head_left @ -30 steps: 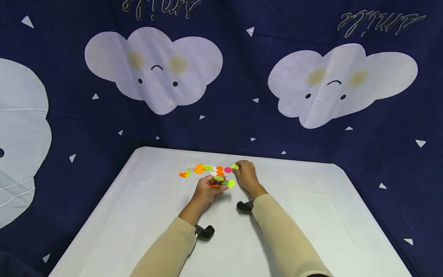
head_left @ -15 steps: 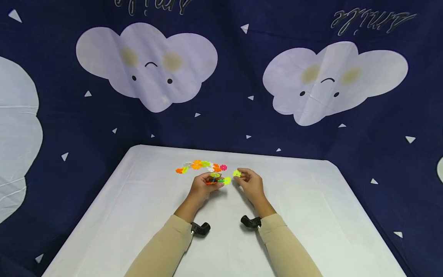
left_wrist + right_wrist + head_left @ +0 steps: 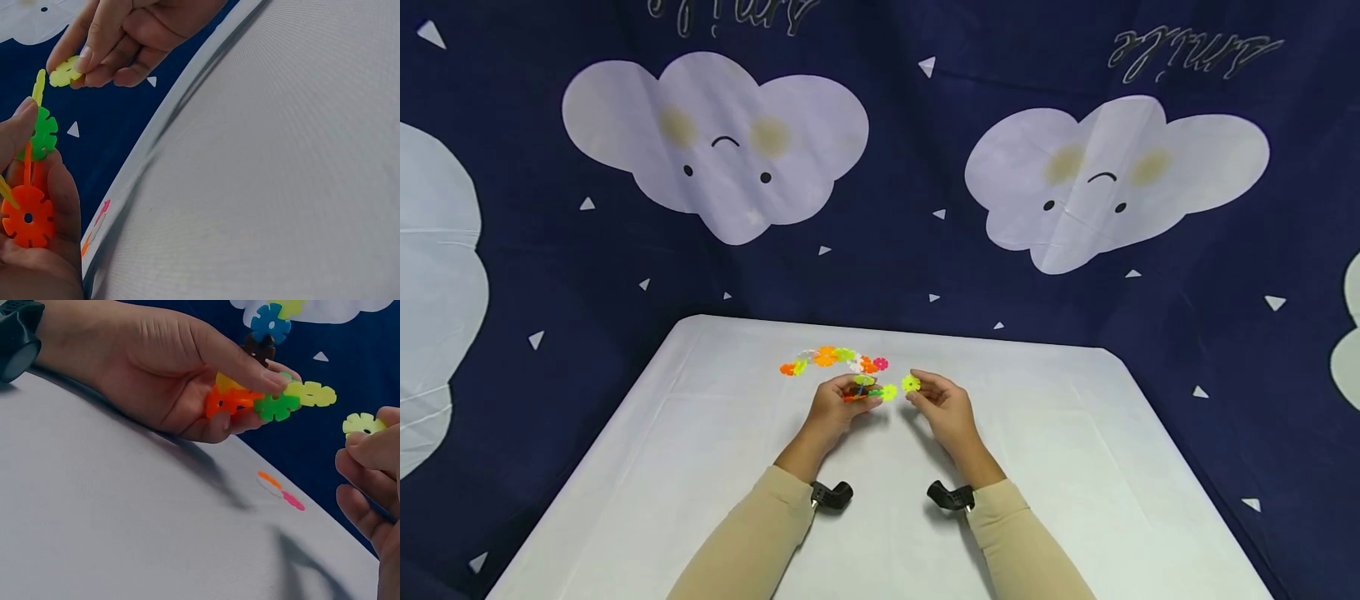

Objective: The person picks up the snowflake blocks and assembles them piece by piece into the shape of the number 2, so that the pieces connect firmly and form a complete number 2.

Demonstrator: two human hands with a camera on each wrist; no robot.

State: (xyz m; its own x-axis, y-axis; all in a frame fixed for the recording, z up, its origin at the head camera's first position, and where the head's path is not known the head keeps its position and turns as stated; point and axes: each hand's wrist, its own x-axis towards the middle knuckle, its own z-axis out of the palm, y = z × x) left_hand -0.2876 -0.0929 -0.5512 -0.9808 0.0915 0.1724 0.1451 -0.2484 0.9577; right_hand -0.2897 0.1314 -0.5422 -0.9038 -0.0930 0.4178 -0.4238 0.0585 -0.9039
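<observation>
My left hand (image 3: 831,412) grips a cluster of joined plastic snowflake discs, with the thumb pressed on a green disc (image 3: 276,406). A yellow disc (image 3: 310,394) sticks out from the cluster's end. Orange discs (image 3: 29,215) lie against the palm, and a blue disc (image 3: 271,324) and a dark one rise behind the fingers. Between thumb and fingertips my right hand (image 3: 953,415) pinches a single yellow snowflake disc (image 3: 911,383). It is held near the cluster's yellow end, with a small gap between the two.
Loose snowflake discs in orange, yellow-green, white and pink, such as a large orange disc (image 3: 826,357), lie in a curved row behind the left hand. The white table (image 3: 1037,467) ends at a dark blue curtain (image 3: 910,150) printed with clouds.
My right hand has picked up the yellow disc beside the pink one at the row's right end and drawn it back toward me, near the cluster. The left hand has kept its hold.
</observation>
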